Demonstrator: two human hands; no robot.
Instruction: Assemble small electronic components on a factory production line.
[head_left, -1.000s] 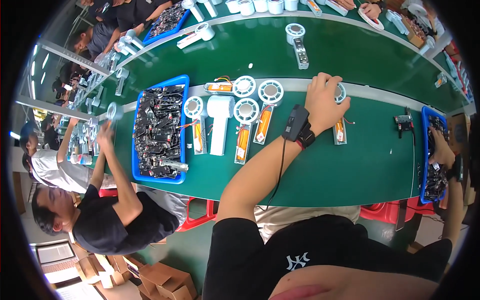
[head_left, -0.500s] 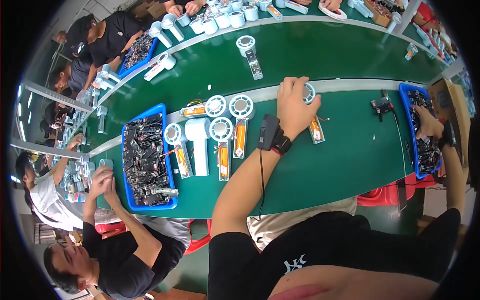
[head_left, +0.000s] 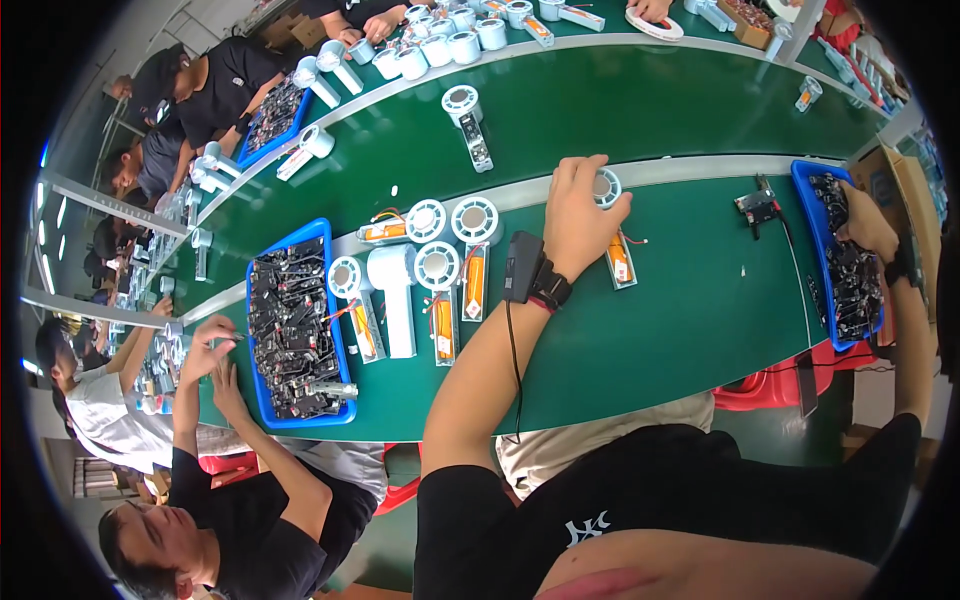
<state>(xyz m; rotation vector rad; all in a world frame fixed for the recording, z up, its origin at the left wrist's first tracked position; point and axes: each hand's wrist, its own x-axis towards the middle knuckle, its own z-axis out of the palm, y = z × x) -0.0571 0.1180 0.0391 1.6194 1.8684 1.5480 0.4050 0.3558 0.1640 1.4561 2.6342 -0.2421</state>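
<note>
My left hand (head_left: 585,225) is wrapped round the round head of a pale-blue handheld fan (head_left: 607,188), whose handle lies open toward me with an orange battery (head_left: 619,262) and thin wires in it. At the far right, my right hand (head_left: 868,222) reaches into a blue tray (head_left: 806,215) of small black circuit boards (head_left: 856,305). Its fingers point down among the boards and are mostly hidden, so what they touch cannot be made out. Left of my left forearm stand several more fans (head_left: 437,266), most with orange batteries showing; one white handle (head_left: 401,315) is closed.
A larger blue tray (head_left: 352,405) of boards sits at the left, beside a co-worker's hands (head_left: 212,345). A black module with a cable (head_left: 758,206) lies near the right tray. Beyond the pale rail, a fan (head_left: 468,125) lies on the green belt (head_left: 560,105). A cardboard box (head_left: 908,200) stands far right.
My right hand has shifted farther up the right tray, its fingers now bent down. The left hand stays on the fan head. The whole view has shifted slightly.
</note>
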